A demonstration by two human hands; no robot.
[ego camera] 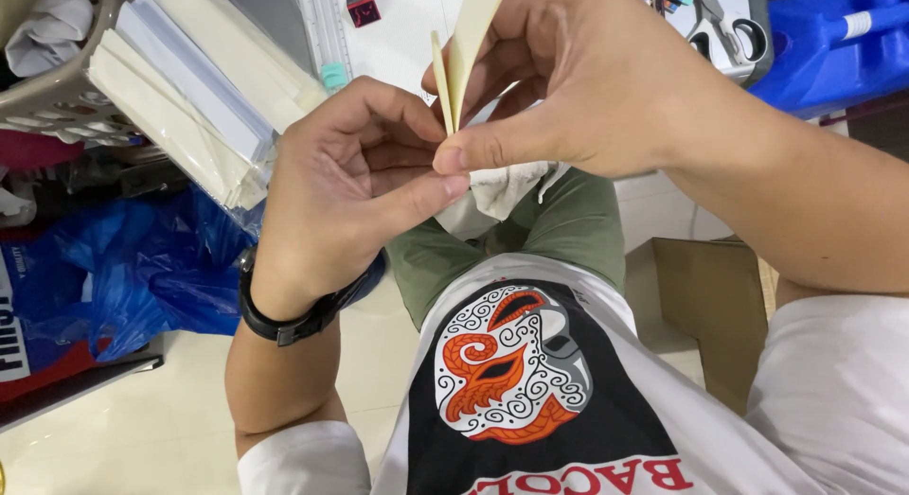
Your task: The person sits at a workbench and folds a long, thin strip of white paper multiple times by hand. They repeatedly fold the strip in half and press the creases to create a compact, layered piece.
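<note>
Fingers (445, 159) of both hands pinch a folded strip of cream paper (466, 41), the right hand (578, 88) clamping it from above and the left hand (355, 187), with one black watch (298, 320) at its wrist, pressing thumb to the fold, held in the air above the person's lap. At left, a stack of cream and white sheets in a clear wrapper (204, 88) leans by a grey basket (66, 93) holding crumpled white material, over one blue plastic bag (142, 268). One pair of scissors (724, 26) lies on a grey tray beside a blue container (833, 41) at upper right.
</note>
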